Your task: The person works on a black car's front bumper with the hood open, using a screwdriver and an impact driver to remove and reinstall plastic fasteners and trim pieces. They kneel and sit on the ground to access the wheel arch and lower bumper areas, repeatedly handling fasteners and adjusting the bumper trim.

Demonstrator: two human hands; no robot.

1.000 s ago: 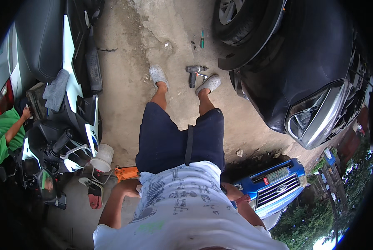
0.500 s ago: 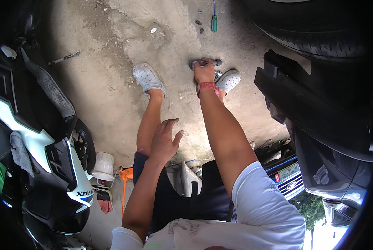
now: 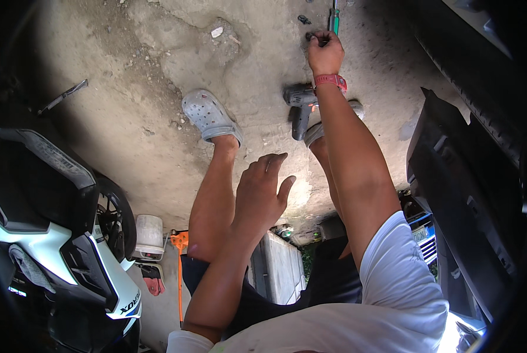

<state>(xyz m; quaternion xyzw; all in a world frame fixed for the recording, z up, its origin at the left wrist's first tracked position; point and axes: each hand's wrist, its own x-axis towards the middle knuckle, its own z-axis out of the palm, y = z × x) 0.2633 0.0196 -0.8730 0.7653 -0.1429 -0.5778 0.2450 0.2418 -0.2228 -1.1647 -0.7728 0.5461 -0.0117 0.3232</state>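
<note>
Pickup appears to be the current step: right hand (image 3: 325, 57) reaches down, a small dark piece (image 3: 309, 36) at its thumb side; grip closure cannot be told. Screwdriver (image 3: 334, 22) lies just beyond, drill (image 3: 300, 107) behind. Left hand (image 3: 262, 183) hangs released. Next move likely calls for a secure pinch.

A power drill (image 3: 300, 109) lies on the floor (image 3: 257, 76) between two clogs (image 3: 207, 117), a screwdriver (image 3: 334, 23) farther off, the right hand (image 3: 326, 57) between the tools; a motorcycle (image 3: 57, 250) and bucket (image 3: 149, 232) stand left, a car (image 3: 463, 200) right.
</note>
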